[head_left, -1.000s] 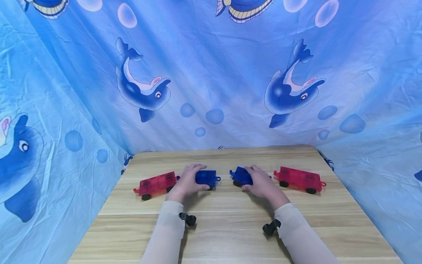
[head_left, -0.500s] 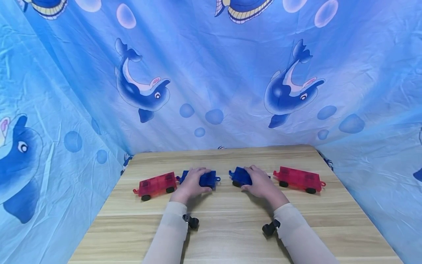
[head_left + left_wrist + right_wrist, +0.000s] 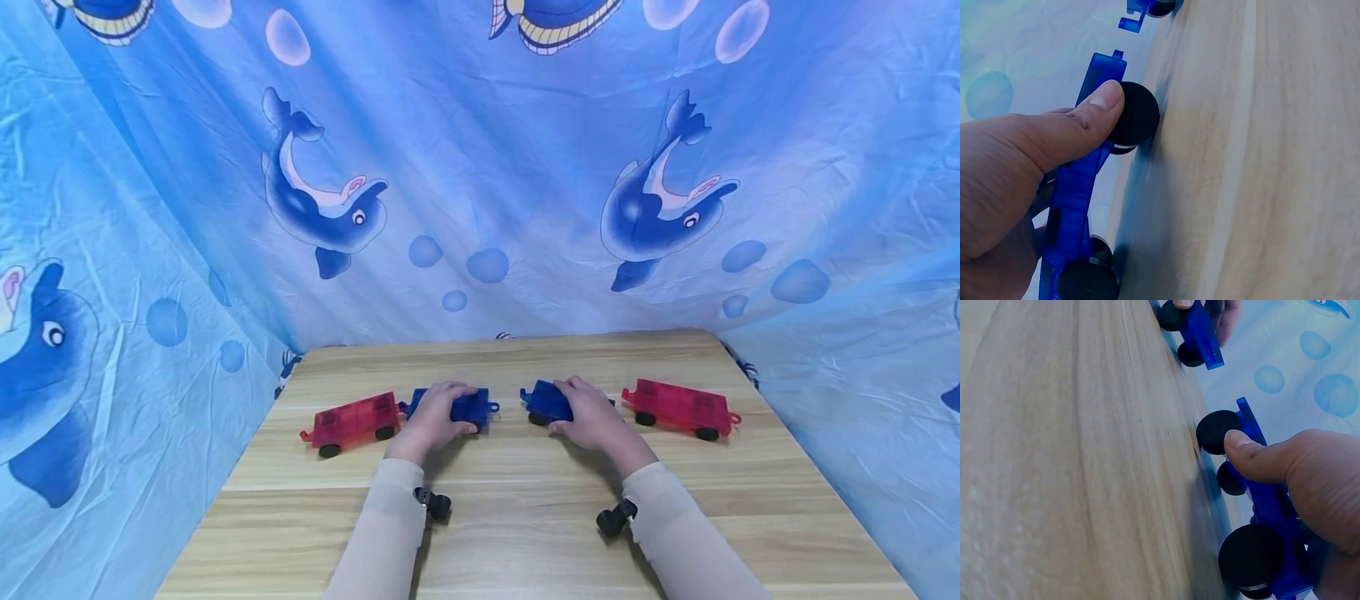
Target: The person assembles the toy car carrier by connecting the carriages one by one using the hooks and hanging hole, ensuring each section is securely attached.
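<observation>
Step in hand looks like coupling: left hand (image 3: 435, 417) grips left blue wagon (image 3: 471, 408), right hand (image 3: 591, 414) grips right blue wagon (image 3: 546, 402), both on wooden table (image 3: 525, 517), a gap between. Next likely calls for rolling couplers together, aligned. Red wagons (image 3: 348, 421) sit outside.

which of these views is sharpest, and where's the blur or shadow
Head view is sharpest, evenly lit, with soft shadows under the left hand and right hand, though the table edges bow from the wide lens. In the left wrist view the thumb is crisp and the wood grain smeared. In the right wrist view the blue car is soft up close, its near wheel darkest.
</observation>
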The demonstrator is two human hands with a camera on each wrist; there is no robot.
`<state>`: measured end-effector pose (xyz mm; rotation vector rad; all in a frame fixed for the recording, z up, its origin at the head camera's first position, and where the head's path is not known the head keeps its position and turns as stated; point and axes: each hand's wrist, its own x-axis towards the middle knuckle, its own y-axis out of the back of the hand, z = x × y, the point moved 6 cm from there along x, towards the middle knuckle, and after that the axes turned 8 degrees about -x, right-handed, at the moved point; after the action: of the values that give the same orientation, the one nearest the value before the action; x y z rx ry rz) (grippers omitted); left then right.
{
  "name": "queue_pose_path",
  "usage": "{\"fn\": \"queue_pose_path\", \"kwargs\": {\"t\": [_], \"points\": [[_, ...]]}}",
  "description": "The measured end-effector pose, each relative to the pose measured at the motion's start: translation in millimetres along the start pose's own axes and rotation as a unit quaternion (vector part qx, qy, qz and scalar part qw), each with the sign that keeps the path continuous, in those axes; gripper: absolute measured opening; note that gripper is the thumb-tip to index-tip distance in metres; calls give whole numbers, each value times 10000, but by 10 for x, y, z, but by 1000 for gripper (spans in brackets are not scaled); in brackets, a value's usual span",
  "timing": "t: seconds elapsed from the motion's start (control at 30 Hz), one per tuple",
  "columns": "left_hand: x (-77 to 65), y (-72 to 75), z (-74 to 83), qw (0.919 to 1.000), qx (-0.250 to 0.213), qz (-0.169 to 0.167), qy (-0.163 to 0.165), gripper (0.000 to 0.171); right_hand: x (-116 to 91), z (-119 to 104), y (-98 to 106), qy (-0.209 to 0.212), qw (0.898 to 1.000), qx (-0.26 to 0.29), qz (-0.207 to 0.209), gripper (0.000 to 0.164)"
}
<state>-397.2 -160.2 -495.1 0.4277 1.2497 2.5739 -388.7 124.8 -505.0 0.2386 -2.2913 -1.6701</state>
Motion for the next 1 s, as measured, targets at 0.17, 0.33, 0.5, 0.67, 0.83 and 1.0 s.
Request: {"fn": "queue_pose_path", "kwargs": {"t": [0.17, 0.33, 0.5, 0.67, 0.83, 1.0], "points": [[-12, 34, -28, 10000, 14, 88, 28, 67, -5, -6, 15, 17, 10000, 2, 30, 88], [-14, 55, -64, 9999, -17, 156, 65, 66, -12, -4, 28, 30, 10000, 15, 75, 88], [-18, 62, -90, 9997, -67, 199, 92, 65, -9, 6, 3, 11, 10000, 9, 41, 89], [-30, 90, -90, 9995, -130, 271, 90, 64, -5, 7, -5, 24, 10000, 36, 45, 89], [-42, 130, -100, 9991, -202, 346, 130, 63, -6, -1, 4, 19, 10000, 49, 29, 89], [-44, 147, -124, 9992, -189, 321, 168, 63, -9, -8, 0, 5, 10000, 64, 11, 89]]}}
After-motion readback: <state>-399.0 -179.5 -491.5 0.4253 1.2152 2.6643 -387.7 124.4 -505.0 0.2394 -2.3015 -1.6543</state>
